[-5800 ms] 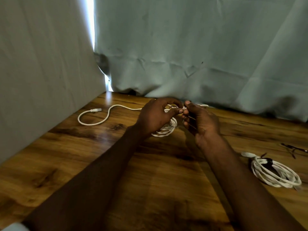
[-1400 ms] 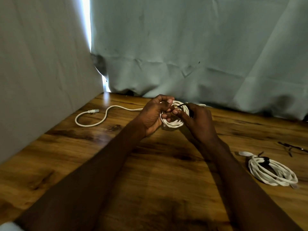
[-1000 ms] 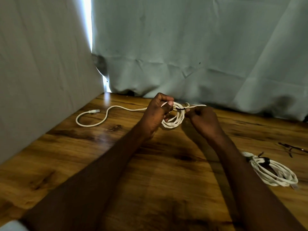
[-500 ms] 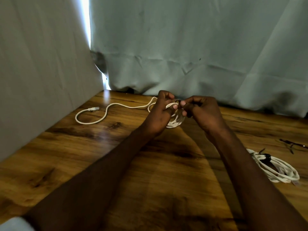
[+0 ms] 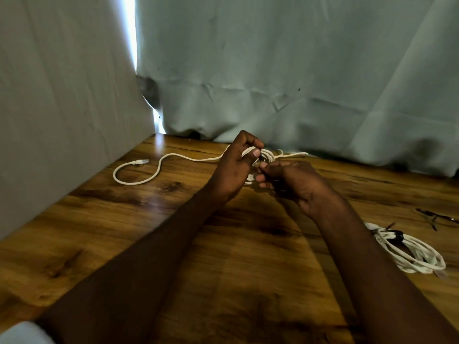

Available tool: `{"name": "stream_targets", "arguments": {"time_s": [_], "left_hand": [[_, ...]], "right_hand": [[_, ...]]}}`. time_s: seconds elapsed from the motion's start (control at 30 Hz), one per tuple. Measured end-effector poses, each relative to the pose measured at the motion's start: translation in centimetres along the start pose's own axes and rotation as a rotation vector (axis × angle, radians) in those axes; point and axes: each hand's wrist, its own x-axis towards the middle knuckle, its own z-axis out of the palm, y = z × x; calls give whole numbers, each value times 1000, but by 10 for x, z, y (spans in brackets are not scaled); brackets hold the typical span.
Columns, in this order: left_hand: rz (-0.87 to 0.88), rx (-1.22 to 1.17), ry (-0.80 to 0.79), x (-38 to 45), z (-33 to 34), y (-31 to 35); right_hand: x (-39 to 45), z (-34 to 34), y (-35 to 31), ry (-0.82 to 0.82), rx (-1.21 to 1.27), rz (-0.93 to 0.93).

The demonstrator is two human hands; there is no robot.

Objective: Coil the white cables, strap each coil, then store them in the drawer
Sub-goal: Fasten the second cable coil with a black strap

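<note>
My left hand (image 5: 236, 167) grips a coil of white cable (image 5: 267, 155) just above the wooden table (image 5: 173, 244) near its far edge. The cable's loose tail (image 5: 139, 178) snakes left across the table and ends in a clear plug (image 5: 141, 162). My right hand (image 5: 293, 181) pinches a thin black strap (image 5: 262, 163) against the coil, fingers closed around it. Much of the coil is hidden behind both hands. A second white cable coil (image 5: 409, 252), bound with a black strap (image 5: 397, 237), lies on the table at the right.
Grey cloth (image 5: 273, 70) hangs behind the table and along its left side. A few thin black straps (image 5: 434, 217) lie on the table at the far right. No drawer is in view.
Over the last second my right hand has drawn close in to the coil, and it now pinches the black strap just under my left thumb. The loose tail has shifted slightly.
</note>
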Motion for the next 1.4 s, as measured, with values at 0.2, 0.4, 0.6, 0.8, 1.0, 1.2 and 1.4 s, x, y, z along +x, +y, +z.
{"name": "stream_targets", "arguments": {"time_s": [0.2,0.4,0.6,0.8,1.0,1.2,1.4], "left_hand": [[-213,-206,132,2,7,-1],[-169,-171,121,3,2,5],[-126,-146,149,1,-1,8],[-259,-244,113,0,16,6],[-249,-195,212,1,18,6],[-170,-6,344,3,10,6],[-40,159,149,1,8,7]], "right_hand": [[2,3,-3,-13,4,10],[3,5,-8,-68,116,-54],[-2,9,-6,29,-120,-141],[8,5,10,340,-624,-240],[9,6,8,300,-636,-285],[-4,15,-9,105,-312,-325],[-3,8,-10,261,-354,-412]]}}
